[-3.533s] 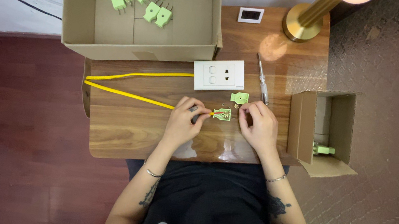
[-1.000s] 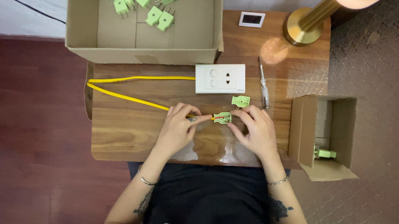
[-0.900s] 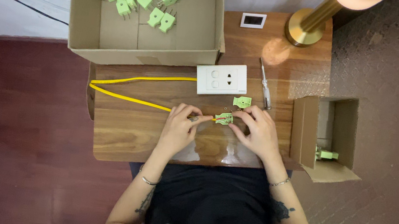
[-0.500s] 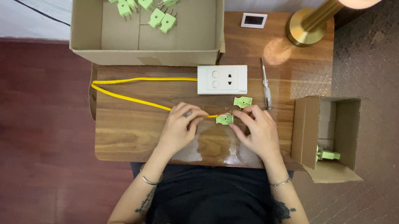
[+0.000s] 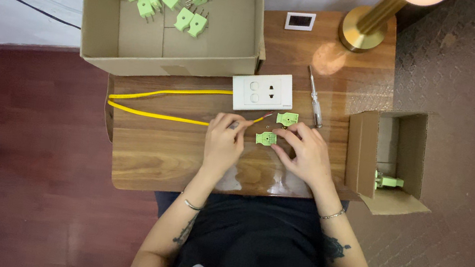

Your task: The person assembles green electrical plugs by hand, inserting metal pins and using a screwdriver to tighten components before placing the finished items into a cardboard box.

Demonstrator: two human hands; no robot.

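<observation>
Yellow wire (image 5: pixel 160 116) tip now off green plug (image 5: pixel 265 138), screwdriver (image 5: pixel 315 97) beside.

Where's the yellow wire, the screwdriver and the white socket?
yellow wire (image 5: pixel 154 115): head view, middle of its lower strand.
screwdriver (image 5: pixel 315 99): head view, on its handle.
white socket (image 5: pixel 262 92): head view, middle of its face.

Your left hand (image 5: pixel 223 142) pinches the stripped end of the yellow cable (image 5: pixel 160 115), while your right hand (image 5: pixel 302 151) steadies a small green plug half (image 5: pixel 265 138) on the wooden table (image 5: pixel 155 153). A second green plug piece (image 5: pixel 287 119) lies just beyond your right fingers, between the white wall socket (image 5: pixel 262 92) and a screwdriver (image 5: pixel 315 98). More green plugs (image 5: pixel 169 1) sit in the large cardboard box (image 5: pixel 228 65) beyond.
</observation>
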